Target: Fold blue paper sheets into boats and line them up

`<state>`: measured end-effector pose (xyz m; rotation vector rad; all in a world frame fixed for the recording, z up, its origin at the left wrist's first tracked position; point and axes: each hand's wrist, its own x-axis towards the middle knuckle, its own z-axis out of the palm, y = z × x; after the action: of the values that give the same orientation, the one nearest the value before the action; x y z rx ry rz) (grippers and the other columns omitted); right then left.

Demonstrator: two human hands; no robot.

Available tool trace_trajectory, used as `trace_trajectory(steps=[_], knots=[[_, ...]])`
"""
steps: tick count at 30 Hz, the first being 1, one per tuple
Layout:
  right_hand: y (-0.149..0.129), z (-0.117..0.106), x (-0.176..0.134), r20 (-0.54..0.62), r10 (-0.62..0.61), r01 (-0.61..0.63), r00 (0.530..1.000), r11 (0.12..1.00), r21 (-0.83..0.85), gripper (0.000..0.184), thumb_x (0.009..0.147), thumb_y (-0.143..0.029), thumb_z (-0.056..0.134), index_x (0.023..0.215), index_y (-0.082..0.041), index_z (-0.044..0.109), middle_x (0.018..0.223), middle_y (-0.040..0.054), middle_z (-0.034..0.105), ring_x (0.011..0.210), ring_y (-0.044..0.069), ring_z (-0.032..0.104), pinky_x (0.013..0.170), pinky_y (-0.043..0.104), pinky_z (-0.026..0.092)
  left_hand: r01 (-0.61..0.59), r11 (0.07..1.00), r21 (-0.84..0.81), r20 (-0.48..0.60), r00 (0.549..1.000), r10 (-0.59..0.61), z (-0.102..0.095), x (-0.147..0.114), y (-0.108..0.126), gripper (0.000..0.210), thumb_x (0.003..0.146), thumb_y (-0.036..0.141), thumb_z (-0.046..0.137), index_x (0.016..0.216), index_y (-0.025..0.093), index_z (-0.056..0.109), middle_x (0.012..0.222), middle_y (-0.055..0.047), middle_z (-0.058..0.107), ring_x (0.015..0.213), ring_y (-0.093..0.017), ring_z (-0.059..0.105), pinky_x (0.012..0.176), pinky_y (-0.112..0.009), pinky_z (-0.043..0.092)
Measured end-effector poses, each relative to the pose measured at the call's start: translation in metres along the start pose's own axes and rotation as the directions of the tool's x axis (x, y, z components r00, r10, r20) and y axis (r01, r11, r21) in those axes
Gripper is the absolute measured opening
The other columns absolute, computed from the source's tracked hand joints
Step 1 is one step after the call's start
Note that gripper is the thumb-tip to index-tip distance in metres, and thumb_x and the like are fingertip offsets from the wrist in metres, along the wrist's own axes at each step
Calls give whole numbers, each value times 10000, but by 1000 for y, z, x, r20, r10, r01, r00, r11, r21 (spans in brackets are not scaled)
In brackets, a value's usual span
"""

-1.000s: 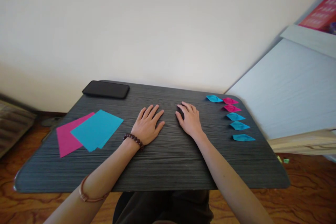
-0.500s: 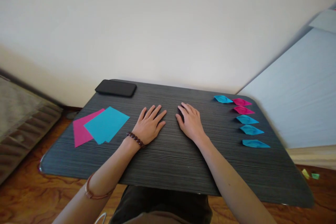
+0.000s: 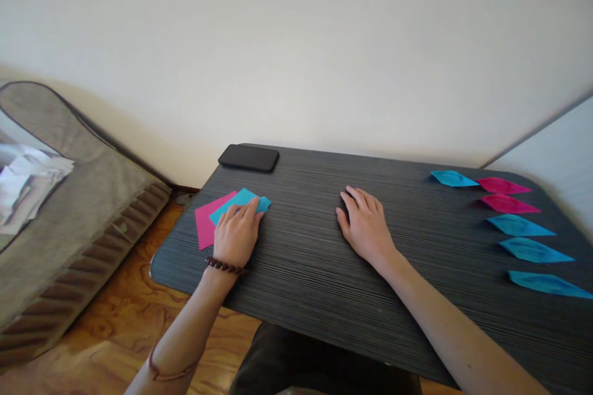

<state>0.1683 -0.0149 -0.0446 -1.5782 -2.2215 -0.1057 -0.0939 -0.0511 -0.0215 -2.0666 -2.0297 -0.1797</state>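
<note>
My left hand (image 3: 235, 234) is over the sheets of coloured paper at the table's left, fingers bent and closed on the right part of a blue paper sheet (image 3: 229, 205), whose corner shows past the fingertips. Part of that sheet is hidden under the hand. A pink paper sheet (image 3: 206, 226) sticks out from beneath it on the left. Near the middle of the table, my right hand (image 3: 365, 222) rests palm down, fingers a little curved and thumb apart, holding nothing.
Folded blue paper boats (image 3: 519, 225) and pink paper boats (image 3: 509, 203) form a column on the right of the dark table (image 3: 315, 284). A black phone (image 3: 249, 157) lies at the back left. Beyond the floor stands a couch (image 3: 92, 222) with white papers (image 3: 28, 179).
My left hand has gone left from the bare tabletop onto the blue paper and closed on it. The view has turned left, showing more of the couch. My right hand stays resting on the table.
</note>
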Motion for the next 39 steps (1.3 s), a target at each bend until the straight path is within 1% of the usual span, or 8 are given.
trace_trajectory(steps=[6,13,16,27,29,32,36,39], knots=[[4,-1,2,1,19,-19,1000,999,41,398,890,-333,402,1212,-134,527,1293,123,494,1196,291,404,997,458,307,81,996,-43,-66,994,-84,-5,-2,-1,351,911,314,375,1178,208,578,1056,-101,659,995,-235,588,824,-343,455],[2,-5,2,16,43,-44,999,996,79,398,890,-335,400,1226,-154,516,1295,110,489,1199,278,399,1002,453,300,50,997,50,230,971,-60,-31,13,-2,499,820,167,399,1316,206,431,1024,-130,667,882,-278,638,638,-346,496],[2,-7,1,11,57,-58,998,993,100,394,886,-330,413,1226,-160,516,1288,107,496,1202,269,399,1010,447,292,12,995,104,300,953,-43,-36,18,-8,400,848,235,374,1186,257,588,864,-146,698,750,-320,660,607,-403,488],[5,-7,2,11,74,-75,997,983,170,380,879,-323,444,1215,-167,525,1301,109,487,1219,265,391,1024,456,284,150,987,51,111,982,-155,-61,23,0,373,874,453,408,1128,308,639,793,-155,710,752,-377,664,596,-494,494],[6,-8,1,11,71,-72,997,973,218,379,873,-308,458,1217,-159,519,1297,114,491,1221,255,397,1032,450,290,56,988,-143,-84,994,-69,-70,23,12,299,874,368,468,1093,296,658,1007,-94,699,873,-325,663,687,-445,521],[11,-12,-1,-3,71,-65,997,930,361,421,865,-283,477,1264,-150,460,1287,108,501,1207,214,422,1031,396,333,-301,880,-366,-280,938,205,-74,31,39,266,886,273,479,1080,269,661,1103,-10,672,991,-209,636,872,-322,492],[26,-15,-1,-6,163,-140,987,869,474,454,853,-267,488,1291,-169,417,1275,109,511,1181,209,457,986,397,401,-460,731,-504,-230,887,400,-50,56,73,258,881,263,494,1079,253,658,1030,8,702,903,-167,667,799,-257,516],[41,-16,1,6,201,-184,980,884,431,445,844,-240,489,1275,-147,435,1258,124,521,1166,220,467,977,406,411,-452,736,-504,-120,880,459,-21,71,87,252,876,296,494,1042,245,676,987,-14,714,876,-191,672,806,-293,515]])
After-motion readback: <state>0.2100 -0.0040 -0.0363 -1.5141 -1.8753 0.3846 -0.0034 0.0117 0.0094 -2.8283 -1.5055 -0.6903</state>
